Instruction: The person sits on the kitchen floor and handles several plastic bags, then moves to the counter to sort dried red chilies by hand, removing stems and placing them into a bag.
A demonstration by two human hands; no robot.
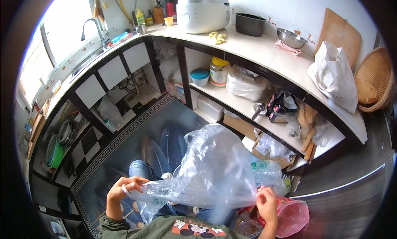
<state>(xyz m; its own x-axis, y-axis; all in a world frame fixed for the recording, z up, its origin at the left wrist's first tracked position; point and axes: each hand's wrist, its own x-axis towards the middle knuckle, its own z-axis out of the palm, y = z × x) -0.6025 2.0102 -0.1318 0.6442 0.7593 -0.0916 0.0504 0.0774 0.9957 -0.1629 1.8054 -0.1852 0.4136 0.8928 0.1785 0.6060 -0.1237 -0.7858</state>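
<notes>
A large translucent plastic bag is stretched out in front of my lap, puffed up with air. At its left end my left hand pinches the film between thumb and fingers. My right hand grips the bag's right edge with curled fingers. Beneath and beside my right hand lies a pink-red plastic bag. Another clear bag with green print rests just beyond it, by the cabinet. What the large bag holds, if anything, cannot be made out.
A low open shelf with jars, boxes and bags runs ahead and to the right under the counter. On the counter stand a white rice cooker, a black pot and a white cloth bag. A patterned mat covers the floor.
</notes>
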